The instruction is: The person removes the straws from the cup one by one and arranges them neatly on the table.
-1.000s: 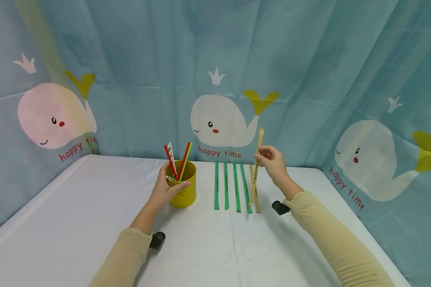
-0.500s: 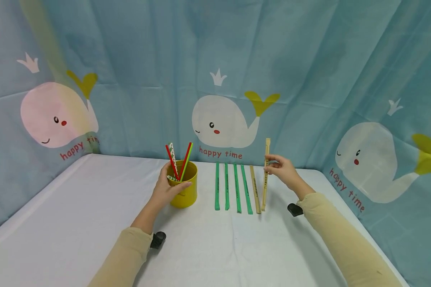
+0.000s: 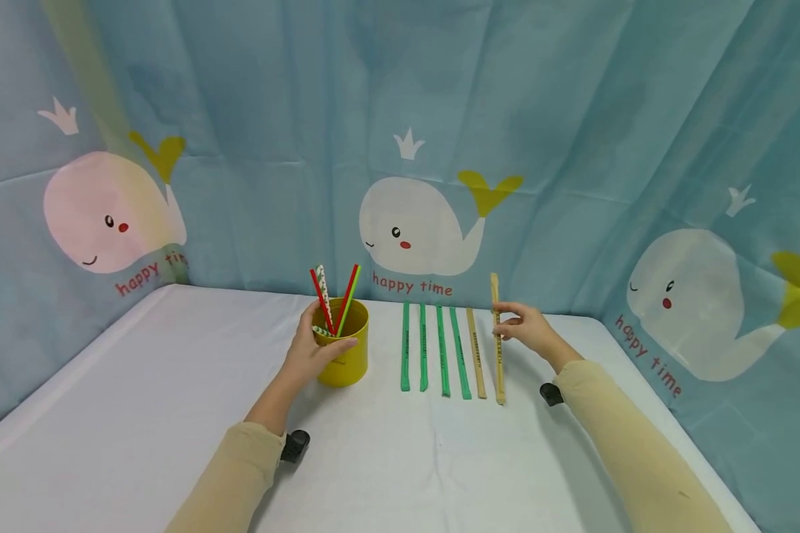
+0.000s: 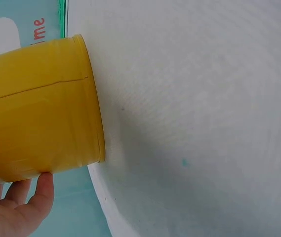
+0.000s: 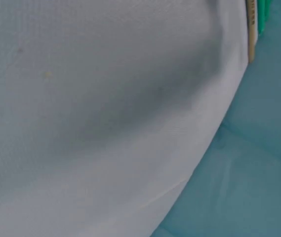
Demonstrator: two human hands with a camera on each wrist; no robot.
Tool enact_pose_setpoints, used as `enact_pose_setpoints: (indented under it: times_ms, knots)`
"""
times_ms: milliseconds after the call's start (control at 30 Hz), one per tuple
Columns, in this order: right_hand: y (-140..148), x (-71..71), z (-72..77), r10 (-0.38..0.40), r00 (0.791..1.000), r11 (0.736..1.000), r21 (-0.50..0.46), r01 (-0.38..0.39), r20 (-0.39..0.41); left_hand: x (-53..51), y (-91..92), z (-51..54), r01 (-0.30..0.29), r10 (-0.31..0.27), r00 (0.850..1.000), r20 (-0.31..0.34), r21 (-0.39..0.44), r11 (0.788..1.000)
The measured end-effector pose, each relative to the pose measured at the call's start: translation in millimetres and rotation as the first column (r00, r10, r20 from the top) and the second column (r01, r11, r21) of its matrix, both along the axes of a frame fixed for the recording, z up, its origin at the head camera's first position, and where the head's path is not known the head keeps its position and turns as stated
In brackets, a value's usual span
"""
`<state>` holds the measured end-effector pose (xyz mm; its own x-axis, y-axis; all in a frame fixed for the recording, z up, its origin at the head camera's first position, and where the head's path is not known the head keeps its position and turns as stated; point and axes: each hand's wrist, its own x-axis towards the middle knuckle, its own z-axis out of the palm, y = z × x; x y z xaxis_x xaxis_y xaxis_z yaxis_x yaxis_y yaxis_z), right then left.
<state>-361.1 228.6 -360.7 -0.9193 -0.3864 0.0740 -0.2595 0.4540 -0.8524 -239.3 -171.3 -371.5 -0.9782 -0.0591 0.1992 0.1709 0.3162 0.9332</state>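
In the head view my left hand (image 3: 307,352) grips a yellow bucket (image 3: 348,364) by its side, thumb at the front near the rim. Red, green and patterned straws (image 3: 323,289) stand in it. The left wrist view has fingertips (image 4: 44,190) against the wall of the bucket (image 4: 41,113). My right hand (image 3: 530,329) pinches a tan paper-wrapped straw (image 3: 498,363) around its middle; its upper end seems raised, its lower end close to the cloth. Left of it lie another tan wrapped straw (image 3: 476,355) and several green wrapped straws (image 3: 442,352) in a row. The right wrist view hides the hand.
A white cloth (image 3: 387,459) covers the table. Behind it hangs a blue curtain (image 3: 273,185) printed with whales, which also closes off both sides. In the right wrist view, a tan straw (image 5: 251,32) lies near the table's far edge.
My right hand has moved right and down with the tan straw, from over the row to its right end, bringing it closer to the table. My left hand stays on the bucket.
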Motion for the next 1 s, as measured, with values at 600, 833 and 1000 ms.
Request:
enact_pose_setpoints:
  times_ms: [600,833,1000]
  knots:
    - [-8.3,-16.1,-17.8,-0.015,1.0,0.941,0.337,0.016,-0.005,-1.3,0.1,-1.4,0.003,-0.003,1.0,-0.008,-0.001,1.0]
    - [-10.0,-14.5,-16.2,-0.066,0.998,0.9,0.432,0.052,0.017,-1.9,0.7,-1.6,-0.006,0.006,1.0,0.0,0.002,1.0]
    - [-7.6,-11.3,-8.4,-0.061,0.985,0.861,0.508,-0.029,0.16,-1.0,0.2,-0.7,-0.01,0.01,1.0,0.005,-0.001,1.0]
